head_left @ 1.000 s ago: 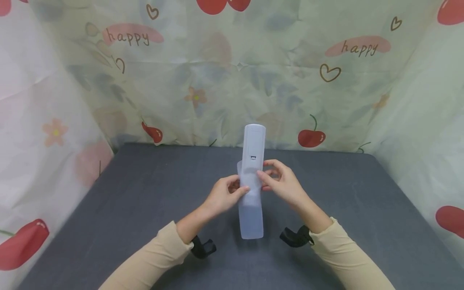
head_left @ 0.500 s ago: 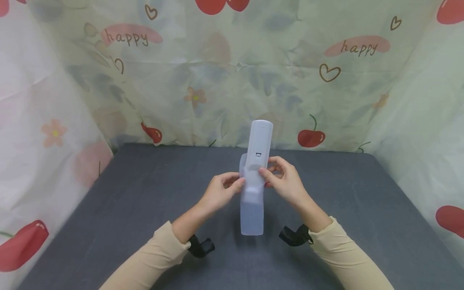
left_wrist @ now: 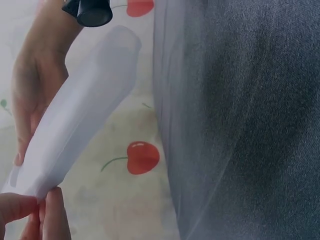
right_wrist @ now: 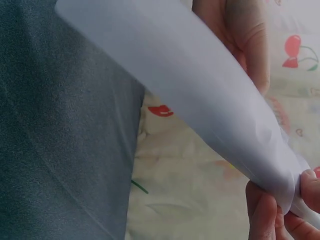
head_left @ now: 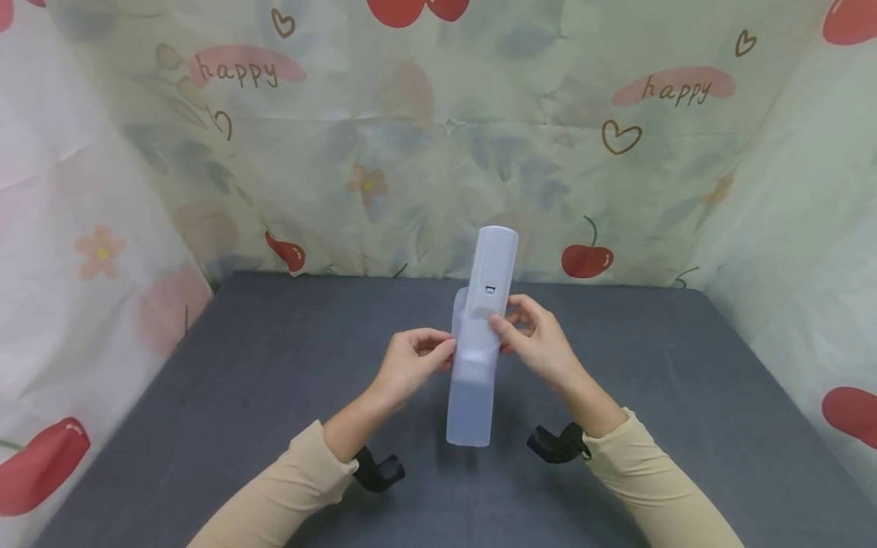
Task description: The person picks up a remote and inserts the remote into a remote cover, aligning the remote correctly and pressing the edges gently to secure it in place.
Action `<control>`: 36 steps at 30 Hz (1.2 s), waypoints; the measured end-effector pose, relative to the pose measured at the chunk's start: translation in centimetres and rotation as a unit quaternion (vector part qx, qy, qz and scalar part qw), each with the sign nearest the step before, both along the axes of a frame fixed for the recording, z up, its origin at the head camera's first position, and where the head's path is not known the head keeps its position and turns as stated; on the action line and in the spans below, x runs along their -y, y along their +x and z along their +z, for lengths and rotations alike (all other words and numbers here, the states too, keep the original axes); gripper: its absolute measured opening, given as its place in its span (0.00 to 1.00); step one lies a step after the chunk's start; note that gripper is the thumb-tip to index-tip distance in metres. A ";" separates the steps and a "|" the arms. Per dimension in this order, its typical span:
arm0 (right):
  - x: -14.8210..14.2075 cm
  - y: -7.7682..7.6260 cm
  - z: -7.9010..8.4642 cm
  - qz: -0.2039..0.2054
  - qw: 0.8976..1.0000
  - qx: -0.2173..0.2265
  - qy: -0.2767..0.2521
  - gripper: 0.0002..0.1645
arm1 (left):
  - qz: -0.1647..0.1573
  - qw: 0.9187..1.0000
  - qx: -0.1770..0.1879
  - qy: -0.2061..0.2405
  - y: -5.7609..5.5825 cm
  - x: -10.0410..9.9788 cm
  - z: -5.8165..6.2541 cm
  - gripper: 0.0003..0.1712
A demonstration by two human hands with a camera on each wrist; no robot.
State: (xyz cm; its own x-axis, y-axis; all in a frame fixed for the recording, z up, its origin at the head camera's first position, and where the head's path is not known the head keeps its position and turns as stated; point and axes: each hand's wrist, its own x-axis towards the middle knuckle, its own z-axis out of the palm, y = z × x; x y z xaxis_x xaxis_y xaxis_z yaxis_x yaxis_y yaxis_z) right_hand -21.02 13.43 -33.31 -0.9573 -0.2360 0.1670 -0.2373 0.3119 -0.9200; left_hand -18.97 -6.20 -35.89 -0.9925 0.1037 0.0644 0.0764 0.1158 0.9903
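Observation:
A white remote control point(head_left: 495, 259) stands nearly upright above the table, its back with a small latch facing the head camera. Its lower part sits inside a translucent sleeve point(head_left: 470, 411), whose bottom end hangs down without the remote filling it. My left hand point(head_left: 404, 365) pinches the sleeve's left edge between thumb and fingers. On the other side my right hand point(head_left: 541, 339) grips the remote and sleeve, thumb on the back, fingers behind. In the right wrist view the sleeve point(right_wrist: 200, 85) slants across, with fingertips at its mouth. The remote's button side is hidden.
A dark grey cloth-covered table point(head_left: 308, 327) lies below the hands. Printed curtains point(head_left: 438, 152) with cherries and hearts enclose the back and sides. Black wrist mounts point(head_left: 558, 445) stick out under both cuffs.
The remote has risen slightly, shifted right and tilted right at the top. My left thumb has slid from the sleeve's face to its left edge. The right hand keeps its grip.

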 end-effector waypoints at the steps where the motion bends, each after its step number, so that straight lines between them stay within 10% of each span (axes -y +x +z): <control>1: 0.0 0.0 -0.1 0.003 1.000 0.000 0.002 0.21 | 0.002 1.000 -0.002 0.002 0.0 0.0 0.0 0.10; 24: 0.1 -0.1 -1.3 0.037 0.999 0.022 0.010 0.23 | 0.023 0.999 0.019 -0.012 -0.2 0.1 0.1 0.11; 36: 0.0 -0.2 -1.2 0.029 0.999 0.022 0.008 0.22 | -0.049 0.995 0.060 -0.058 -0.2 -0.4 0.8 0.20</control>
